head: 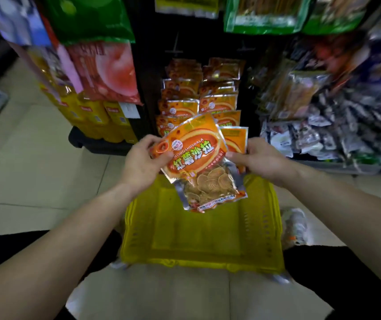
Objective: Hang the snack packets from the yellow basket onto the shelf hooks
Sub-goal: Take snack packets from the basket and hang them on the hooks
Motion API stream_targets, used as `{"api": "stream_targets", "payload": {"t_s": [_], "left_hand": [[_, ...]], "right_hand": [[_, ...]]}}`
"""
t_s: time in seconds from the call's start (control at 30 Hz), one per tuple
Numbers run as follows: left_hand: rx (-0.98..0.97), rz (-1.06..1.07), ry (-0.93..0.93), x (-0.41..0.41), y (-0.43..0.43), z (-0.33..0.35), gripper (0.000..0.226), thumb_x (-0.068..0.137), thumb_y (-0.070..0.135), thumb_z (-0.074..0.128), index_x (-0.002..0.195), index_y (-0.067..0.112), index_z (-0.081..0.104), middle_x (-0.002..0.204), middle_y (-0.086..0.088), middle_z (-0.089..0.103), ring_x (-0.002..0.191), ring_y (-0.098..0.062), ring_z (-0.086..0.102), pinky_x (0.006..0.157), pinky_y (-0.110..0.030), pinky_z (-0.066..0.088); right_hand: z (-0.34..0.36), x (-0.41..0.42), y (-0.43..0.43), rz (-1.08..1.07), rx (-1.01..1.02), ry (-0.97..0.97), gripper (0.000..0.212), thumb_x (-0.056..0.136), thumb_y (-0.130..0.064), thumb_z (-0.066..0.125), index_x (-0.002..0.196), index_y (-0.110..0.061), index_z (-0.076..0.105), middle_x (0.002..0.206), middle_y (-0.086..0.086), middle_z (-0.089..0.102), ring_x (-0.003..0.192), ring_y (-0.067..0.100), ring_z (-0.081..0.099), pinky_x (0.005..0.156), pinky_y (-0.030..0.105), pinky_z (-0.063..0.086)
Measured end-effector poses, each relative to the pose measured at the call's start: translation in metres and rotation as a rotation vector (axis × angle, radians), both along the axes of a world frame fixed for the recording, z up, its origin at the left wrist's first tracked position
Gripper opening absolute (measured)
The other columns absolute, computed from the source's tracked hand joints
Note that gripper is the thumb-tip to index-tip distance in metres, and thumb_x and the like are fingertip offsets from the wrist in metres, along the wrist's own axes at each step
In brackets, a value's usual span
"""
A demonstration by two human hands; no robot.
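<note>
Crouched at the shelf, with the basket [198, 265] on the floor [35, 158] between my knees.

- Left hand [142, 163]: closed on the packet [198, 162], thumb and fingers pinching its upper left corner near the round logo.
- Right hand [262, 161]: closed on the packet's right edge, thumb on the front. A second packet [234, 137] sits right behind the first. It seems to be in the same grip, but I cannot tell for sure.
- The packet is in the air above the far rim of the basket, tilted with its top toward the shelf. It is just in front of the hung packets [217, 103] and not on a hook.
- Why two hands: the foil is limp, and a grip on each side keeps the top edge flat so I can find the hang hole.
- The hung packets sit in two columns of the same orange kind, so this is the right bay. The hooks are hidden behind them.
- The part of the basket bottom I can see is plain yellow, so these are probably the last packets.
- Next: level the top edge and aim it at a hook tip. The risk is pushing hung packets off.
</note>
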State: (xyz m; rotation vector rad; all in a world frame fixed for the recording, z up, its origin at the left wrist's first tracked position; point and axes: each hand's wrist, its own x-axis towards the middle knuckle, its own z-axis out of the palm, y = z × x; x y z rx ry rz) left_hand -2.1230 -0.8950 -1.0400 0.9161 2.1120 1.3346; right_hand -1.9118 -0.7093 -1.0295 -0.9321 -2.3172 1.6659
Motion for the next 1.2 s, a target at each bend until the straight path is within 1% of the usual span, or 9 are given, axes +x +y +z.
{"api": "stream_targets", "payload": {"t_s": [0.1,0.27,0.33,0.47,0.67,0.87,0.97,1.1,1.2], "left_hand": [[0.068,-0.026,-0.106,-0.001,-0.001,0.038,0.016,0.084,0.022,0.080,0.093,0.028,0.068,0.091,0.005,0.077,0.088,-0.015,0.074,0.075,-0.034,0.058],[0.200,-0.026,-0.250,0.005,-0.002,0.057,0.015,0.086,0.013,0.076,0.097,0.021,0.072,0.088,0.010,0.079,0.080,-0.005,0.074,0.063,-0.016,0.055],[0.206,-0.023,-0.300,0.002,-0.002,0.056,0.016,0.087,0.012,0.074,0.102,0.015,0.073,0.090,0.007,0.079,0.081,-0.007,0.075,0.063,-0.016,0.056],[0.185,-0.019,-0.347,-0.004,0.000,0.052,0.026,0.077,0.026,0.077,0.102,0.018,0.072,0.093,0.003,0.080,0.083,-0.014,0.077,0.063,-0.020,0.058],[0.200,0.005,-0.350,-0.014,0.005,0.047,0.028,0.073,0.030,0.078,0.099,0.020,0.073,0.092,0.004,0.080,0.082,-0.014,0.077,0.062,-0.019,0.058],[0.213,-0.054,-0.362,-0.016,0.014,0.050,0.011,0.075,0.028,0.077,0.086,0.027,0.077,0.090,0.003,0.080,0.081,-0.013,0.077,0.062,-0.018,0.058],[0.235,-0.063,-0.378,-0.012,0.019,0.050,0.018,0.076,0.028,0.076,0.092,0.022,0.075,0.092,0.001,0.080,0.084,-0.014,0.077,0.063,-0.020,0.058],[0.239,-0.015,-0.362,-0.007,0.027,0.051,0.027,0.075,0.037,0.075,0.099,0.024,0.073,0.096,0.002,0.079,0.087,-0.016,0.077,0.063,-0.023,0.059],[0.236,0.045,-0.311,-0.006,0.034,0.052,0.020,0.081,0.037,0.075,0.097,0.025,0.072,0.094,0.005,0.079,0.084,-0.015,0.077,0.061,-0.021,0.058]], "right_hand": [[0.031,0.016,-0.002,-0.069,-0.021,0.077,0.017,0.092,-0.029,0.071,0.077,-0.026,0.078,0.073,-0.006,0.074,0.066,0.005,0.063,0.064,0.028,0.049],[0.045,0.025,-0.001,-0.235,-0.130,0.263,0.012,0.095,-0.024,0.067,0.090,-0.021,0.078,0.095,0.004,0.079,0.086,0.019,0.075,0.075,0.032,0.060],[0.047,0.021,0.005,-0.310,-0.170,0.291,0.012,0.096,-0.026,0.066,0.095,-0.019,0.075,0.098,0.004,0.079,0.090,0.020,0.075,0.075,0.035,0.060],[0.052,0.012,0.022,-0.362,-0.223,0.351,0.014,0.095,-0.030,0.066,0.103,-0.021,0.073,0.101,-0.001,0.078,0.093,0.016,0.075,0.067,0.026,0.059],[0.048,0.009,0.047,-0.397,-0.207,0.351,0.023,0.096,-0.030,0.065,0.113,-0.016,0.070,0.106,0.001,0.078,0.098,0.020,0.075,0.082,0.035,0.060],[0.044,0.004,0.054,-0.406,-0.236,0.326,0.019,0.096,-0.029,0.064,0.111,-0.018,0.069,0.105,0.000,0.078,0.098,0.017,0.074,0.090,0.040,0.057],[0.043,-0.001,0.050,-0.395,-0.266,0.338,0.021,0.096,-0.027,0.065,0.111,-0.015,0.070,0.108,0.005,0.077,0.101,0.023,0.074,0.094,0.046,0.055],[0.042,-0.010,0.036,-0.285,-0.272,0.315,0.017,0.098,-0.028,0.062,0.103,-0.017,0.074,0.104,0.009,0.077,0.097,0.024,0.074,0.085,0.042,0.056],[0.042,-0.018,0.027,-0.236,-0.300,0.304,0.023,0.100,-0.033,0.058,0.100,-0.018,0.076,0.104,0.014,0.076,0.098,0.031,0.074,0.088,0.049,0.057]]}}
